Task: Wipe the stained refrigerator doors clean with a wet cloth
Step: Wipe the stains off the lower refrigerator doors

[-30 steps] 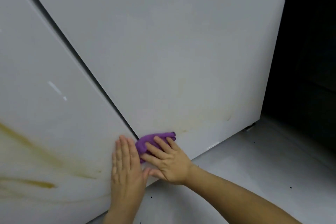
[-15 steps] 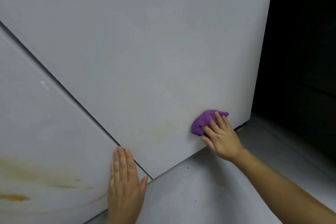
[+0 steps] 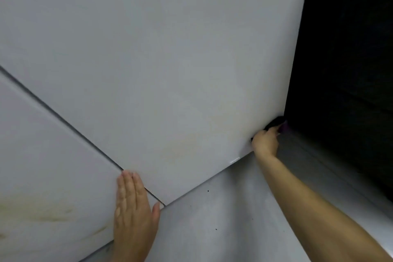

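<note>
The right hand (image 3: 265, 141) is seen at the lower right corner of the right refrigerator door (image 3: 170, 59), at about four o'clock in the view. It is closed around a purple cloth (image 3: 284, 128), of which only a small edge shows past the fingers at the door's outer edge, against the dark space beyond. Whether the cloth is pressed flat on the door face or wrapped over its edge cannot be told.

The left hand (image 3: 134, 210) is laid flat and open, fingers together and pointing toward twelve o'clock, on the lower corner of the left door (image 3: 42, 155), just beside the dark seam (image 3: 63, 121) between the two doors. Nothing is held in it; it appears to serve as a brace.

A faint yellowish smear (image 3: 187, 147) remains on the right door, lying toward nine o'clock from the cloth, with its long axis roughly along the door's bottom edge. Heavier brown streaks (image 3: 42, 212) are seen on the left door, at nine o'clock from the left hand and well apart from the cloth.

The remaining stain therefore lies to the left of the cloth, so a return stroke toward nine o'clock along the bottom edge is judged to be called for. The left hand is nearer the heavy streaks, but the cloth is held by the right. The floor (image 3: 223, 219) below is speckled.
</note>
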